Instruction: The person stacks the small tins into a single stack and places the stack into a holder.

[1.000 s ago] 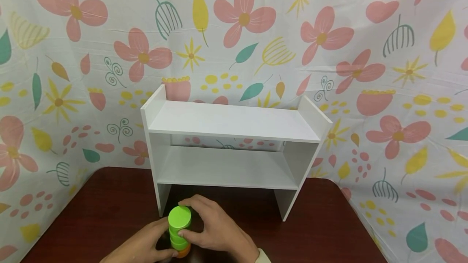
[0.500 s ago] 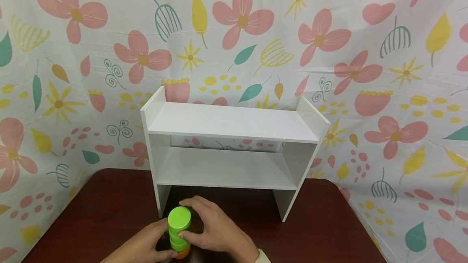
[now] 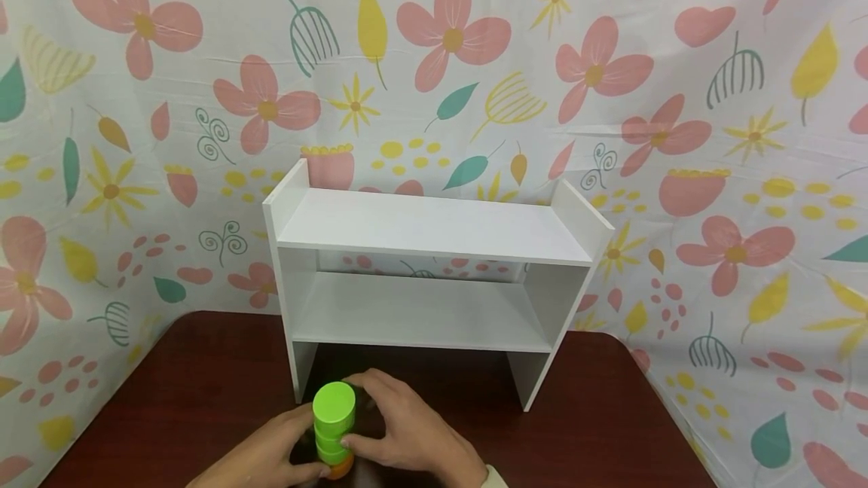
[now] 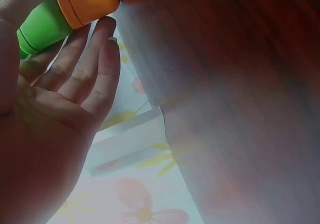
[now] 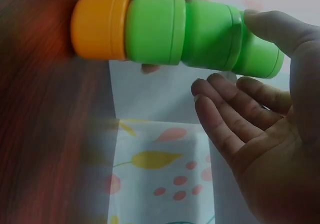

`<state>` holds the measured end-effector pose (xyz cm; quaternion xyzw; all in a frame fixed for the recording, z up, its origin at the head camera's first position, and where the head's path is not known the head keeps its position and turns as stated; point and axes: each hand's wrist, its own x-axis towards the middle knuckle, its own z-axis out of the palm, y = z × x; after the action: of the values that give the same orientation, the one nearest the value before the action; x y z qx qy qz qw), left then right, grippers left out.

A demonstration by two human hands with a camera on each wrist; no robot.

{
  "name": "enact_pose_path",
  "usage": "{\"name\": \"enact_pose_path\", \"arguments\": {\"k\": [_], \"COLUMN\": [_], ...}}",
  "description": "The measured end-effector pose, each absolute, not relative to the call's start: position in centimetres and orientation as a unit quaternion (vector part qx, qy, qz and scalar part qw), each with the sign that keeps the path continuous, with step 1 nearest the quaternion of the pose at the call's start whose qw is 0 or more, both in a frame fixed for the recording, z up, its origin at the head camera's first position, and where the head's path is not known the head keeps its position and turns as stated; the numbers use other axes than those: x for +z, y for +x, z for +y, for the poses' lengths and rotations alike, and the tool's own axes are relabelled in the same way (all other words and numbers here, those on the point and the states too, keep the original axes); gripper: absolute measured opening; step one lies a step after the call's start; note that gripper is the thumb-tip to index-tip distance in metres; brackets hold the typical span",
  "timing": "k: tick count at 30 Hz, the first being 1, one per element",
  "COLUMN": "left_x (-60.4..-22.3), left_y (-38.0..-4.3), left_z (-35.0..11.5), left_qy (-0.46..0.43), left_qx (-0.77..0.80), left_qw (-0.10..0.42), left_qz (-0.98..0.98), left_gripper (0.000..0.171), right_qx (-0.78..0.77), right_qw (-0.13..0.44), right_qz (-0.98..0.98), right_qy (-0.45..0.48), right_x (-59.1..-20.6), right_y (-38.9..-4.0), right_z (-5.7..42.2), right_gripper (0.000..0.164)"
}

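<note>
An orange lidded plastic jar (image 5: pixel 97 26) stands on the table with three green jars on top of it, the topmost jar (image 3: pixel 334 404) slightly off line with those below. My left hand (image 3: pixel 267 450) holds the stack low down, thumb on one side near the orange jar and fingers round the far side. Close to the upper green jars is my right hand (image 3: pixel 407 428). Its thumb overlaps the upper part of the stack in the right wrist view, while its fingers (image 5: pixel 225 114) are relaxed and stand apart from the jars.
A white two-tier shelf (image 3: pixel 434 228) stands on the dark red-brown table (image 3: pixel 597 413) just behind the jars. Behind it hangs a flower-patterned cloth (image 3: pixel 434 119). The stack is in front of the shelf's left side panel (image 3: pixel 288 285).
My right hand has eased a little to the right, its fingers and thumb coming away from the top jar. The left hand and the stack stay put.
</note>
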<state>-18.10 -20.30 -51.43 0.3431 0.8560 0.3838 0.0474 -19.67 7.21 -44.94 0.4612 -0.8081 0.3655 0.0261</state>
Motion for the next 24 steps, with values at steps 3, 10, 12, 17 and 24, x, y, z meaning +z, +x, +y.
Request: {"name": "enact_pose_path", "arguments": {"k": [3, 10, 12, 17, 24], "left_x": [-51.4, -51.5, -51.4, -51.3, -51.1], "left_y": [-18.0, -17.9, -17.9, -17.9, -18.0], "left_z": [-20.3, -20.3, -20.3, -20.2, -20.2], "left_qy": [0.339, 0.333, 0.333, 0.327, 0.327], "left_qx": [0.388, 0.390, 0.392, 0.396, 0.399], "left_qw": [0.053, 0.061, 0.063, 0.070, 0.073], "left_qz": [0.855, 0.856, 0.855, 0.855, 0.854], "left_gripper": [0.061, 0.062, 0.061, 0.063, 0.064], "right_qx": [0.365, 0.363, 0.365, 0.368, 0.360], "right_qw": [0.015, 0.012, 0.011, 0.005, -0.007], "right_qz": [-0.811, -0.811, -0.809, -0.809, -0.819], "right_qy": [0.457, 0.459, 0.460, 0.458, 0.447], "right_x": [-45.2, -45.7, -45.9, -46.1, -46.5], "right_y": [-19.7, -19.8, -19.8, -19.9, -19.9], "right_z": [7.5, 7.9, 7.9, 8.0, 8.2], "right_gripper": [0.058, 0.058, 0.057, 0.057, 0.056]}}
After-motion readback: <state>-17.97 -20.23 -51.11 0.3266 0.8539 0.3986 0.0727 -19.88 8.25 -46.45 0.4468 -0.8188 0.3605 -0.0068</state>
